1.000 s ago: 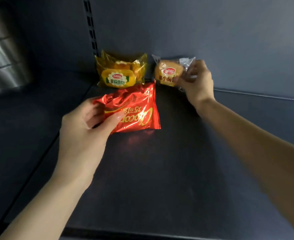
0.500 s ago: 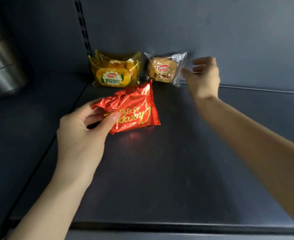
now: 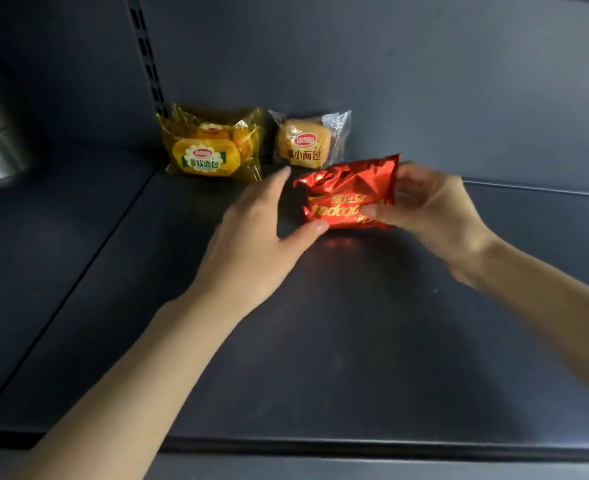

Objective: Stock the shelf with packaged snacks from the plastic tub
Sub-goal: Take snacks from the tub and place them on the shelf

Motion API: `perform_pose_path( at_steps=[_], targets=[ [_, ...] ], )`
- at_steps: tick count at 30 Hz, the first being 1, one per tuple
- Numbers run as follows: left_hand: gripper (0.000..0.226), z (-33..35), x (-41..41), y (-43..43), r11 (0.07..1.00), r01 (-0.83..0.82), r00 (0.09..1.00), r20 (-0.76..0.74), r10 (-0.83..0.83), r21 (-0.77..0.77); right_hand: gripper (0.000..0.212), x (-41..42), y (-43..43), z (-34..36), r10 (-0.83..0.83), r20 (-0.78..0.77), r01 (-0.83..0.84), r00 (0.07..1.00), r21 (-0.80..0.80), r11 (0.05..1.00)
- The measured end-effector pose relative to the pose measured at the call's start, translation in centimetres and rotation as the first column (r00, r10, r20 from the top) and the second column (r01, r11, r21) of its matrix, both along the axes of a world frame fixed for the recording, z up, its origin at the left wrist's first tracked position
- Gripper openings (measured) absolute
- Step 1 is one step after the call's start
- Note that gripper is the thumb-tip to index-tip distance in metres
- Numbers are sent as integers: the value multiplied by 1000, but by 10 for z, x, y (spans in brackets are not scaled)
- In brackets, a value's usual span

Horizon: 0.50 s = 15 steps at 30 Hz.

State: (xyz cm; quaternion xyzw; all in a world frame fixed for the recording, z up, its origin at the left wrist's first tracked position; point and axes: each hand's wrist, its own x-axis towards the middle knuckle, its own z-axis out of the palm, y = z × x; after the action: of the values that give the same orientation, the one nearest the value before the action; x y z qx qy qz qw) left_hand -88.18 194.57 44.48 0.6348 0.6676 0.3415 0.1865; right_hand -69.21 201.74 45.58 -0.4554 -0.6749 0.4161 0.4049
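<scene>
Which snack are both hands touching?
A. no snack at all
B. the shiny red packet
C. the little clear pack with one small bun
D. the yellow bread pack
B: the left hand and the right hand grip opposite ends of the shiny red packet, while the yellow bread pack and the small clear bun pack stand untouched at the back of the shelf.
</scene>
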Motion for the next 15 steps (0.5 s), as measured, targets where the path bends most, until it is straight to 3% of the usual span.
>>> perform_pose_path(
  at_steps=[3, 5, 15],
  targets=[
    [76, -9, 11, 3, 984, 120, 930, -331, -158, -134, 30, 29, 25, -3, -120, -16, 121, 993, 26, 992],
    [77, -19, 11, 6, 978, 136, 877, -440, -193, -156, 29, 41, 39, -5, -176, -21, 177, 984, 30, 984],
    [93, -24, 9, 8, 984, 120, 878, -447, -168, -135, 36, 45, 96, -21, -367, -33, 368, 930, 58, 928]
  ],
)
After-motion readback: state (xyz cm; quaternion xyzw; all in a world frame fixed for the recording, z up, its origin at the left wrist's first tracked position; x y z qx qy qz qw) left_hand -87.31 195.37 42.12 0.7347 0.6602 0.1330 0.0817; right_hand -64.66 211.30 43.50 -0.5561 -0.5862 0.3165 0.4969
